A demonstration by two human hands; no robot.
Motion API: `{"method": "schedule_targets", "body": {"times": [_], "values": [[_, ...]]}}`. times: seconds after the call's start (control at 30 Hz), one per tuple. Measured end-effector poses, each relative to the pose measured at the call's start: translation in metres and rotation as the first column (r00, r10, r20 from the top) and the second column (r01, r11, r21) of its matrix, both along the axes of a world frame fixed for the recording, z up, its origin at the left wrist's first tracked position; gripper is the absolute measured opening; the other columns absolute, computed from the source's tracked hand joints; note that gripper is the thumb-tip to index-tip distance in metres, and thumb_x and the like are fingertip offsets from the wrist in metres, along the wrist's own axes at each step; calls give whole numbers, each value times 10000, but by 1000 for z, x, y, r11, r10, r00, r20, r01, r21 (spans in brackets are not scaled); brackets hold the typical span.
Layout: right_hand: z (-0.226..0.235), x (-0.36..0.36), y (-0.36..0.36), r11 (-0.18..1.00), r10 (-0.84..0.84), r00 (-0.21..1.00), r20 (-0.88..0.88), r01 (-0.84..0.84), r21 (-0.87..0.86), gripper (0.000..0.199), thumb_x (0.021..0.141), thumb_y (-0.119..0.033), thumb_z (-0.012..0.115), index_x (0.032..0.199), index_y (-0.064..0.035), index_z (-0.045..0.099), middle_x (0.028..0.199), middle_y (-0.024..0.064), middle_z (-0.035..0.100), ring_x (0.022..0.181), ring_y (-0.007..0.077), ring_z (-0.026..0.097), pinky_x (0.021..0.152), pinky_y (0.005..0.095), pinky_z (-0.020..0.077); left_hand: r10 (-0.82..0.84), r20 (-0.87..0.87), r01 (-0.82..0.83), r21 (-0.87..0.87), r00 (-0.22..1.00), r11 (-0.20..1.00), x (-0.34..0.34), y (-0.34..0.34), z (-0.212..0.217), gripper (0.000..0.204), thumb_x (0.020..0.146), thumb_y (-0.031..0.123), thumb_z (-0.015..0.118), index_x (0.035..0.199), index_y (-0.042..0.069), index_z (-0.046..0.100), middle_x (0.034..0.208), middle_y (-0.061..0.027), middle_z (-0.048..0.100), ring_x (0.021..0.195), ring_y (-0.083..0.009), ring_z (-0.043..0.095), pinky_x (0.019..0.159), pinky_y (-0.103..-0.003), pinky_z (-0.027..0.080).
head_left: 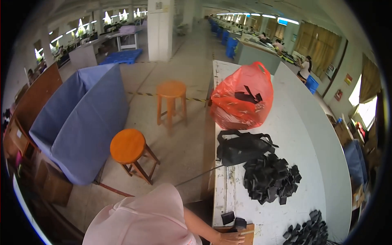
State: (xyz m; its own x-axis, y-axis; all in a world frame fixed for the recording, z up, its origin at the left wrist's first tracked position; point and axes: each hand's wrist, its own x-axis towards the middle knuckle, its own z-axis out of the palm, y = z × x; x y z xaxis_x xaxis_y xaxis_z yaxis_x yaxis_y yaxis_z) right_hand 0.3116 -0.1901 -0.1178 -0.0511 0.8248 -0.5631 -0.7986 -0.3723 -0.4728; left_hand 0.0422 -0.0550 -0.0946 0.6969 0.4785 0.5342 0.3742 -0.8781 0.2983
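Observation:
My left arm comes out of a pink sleeve at the lower edge and reaches right onto the white table. My left hand lies over a brown board, its visible fingers stretched out and partly cut off by the frame. Just above the fingers is a small black folded piece, and another black piece lies beside it. Farther along the table is a large heap of black pieces. A second heap lies at the lower right. My right hand is out of view.
Beyond the large heap are a black bag and a red plastic bag holding dark pieces. A grey panel borders the table's right side. Two wooden stools, one nearer and one farther, and a blue fabric bin stand left.

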Motion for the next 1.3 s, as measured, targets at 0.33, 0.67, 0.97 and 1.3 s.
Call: {"method": "schedule_targets", "body": {"times": [0.33, 0.67, 0.97, 1.3], "values": [[-12, -37, 65, 992, 80, 980, 180, -96, 81, 401, 866, -328, 503, 1091, 4, 507, 958, 118, 596, 800, 160, 559, 683, 278, 464, -280, 382, 397, -274, 881, 876, 4, 6, 24, 222, 753, 234, 618, 887, 57, 605, 907, -81, 600, 794, -225, 562, 633, -341, 457], [19, -102, 95, 982, 57, 941, 333, -114, 153, 347, 872, -265, 500, 1083, 9, 514, 933, 116, 597, 778, 147, 561, 656, 316, 477, 65, 357, 356, -934, 932, 29, -3, -33, 71, 347, 786, 359, 629, 1010, 96, 586, 882, -82, 619, 791, -129, 596, 675, -279, 473], [87, -170, 85, 977, -161, 859, 487, 69, 200, 300, 877, -209, 498, 1076, 15, 520, 909, 115, 597, 759, 136, 563, 632, 351, 489, 68, 459, 465, -878, 886, -117, 3, -41, 75, 188, 745, 235, 629, 858, 85, 636, 950, -97, 613, 881, -266, 547, 760, -404, 427], [126, -184, 37, 947, -258, 15, 966, 200, 250, 97, 813, -70, 571, 862, 6, 537, 711, 47, 525, 549, 88, 459, 507, 210, 381, 284, 443, 447, -893, 850, 54, -19, -22, 106, 91, 812, 47, 558, 862, -21, 593, 692, 4, 571, 625, -32, 512, 513, -192, 419]]}}
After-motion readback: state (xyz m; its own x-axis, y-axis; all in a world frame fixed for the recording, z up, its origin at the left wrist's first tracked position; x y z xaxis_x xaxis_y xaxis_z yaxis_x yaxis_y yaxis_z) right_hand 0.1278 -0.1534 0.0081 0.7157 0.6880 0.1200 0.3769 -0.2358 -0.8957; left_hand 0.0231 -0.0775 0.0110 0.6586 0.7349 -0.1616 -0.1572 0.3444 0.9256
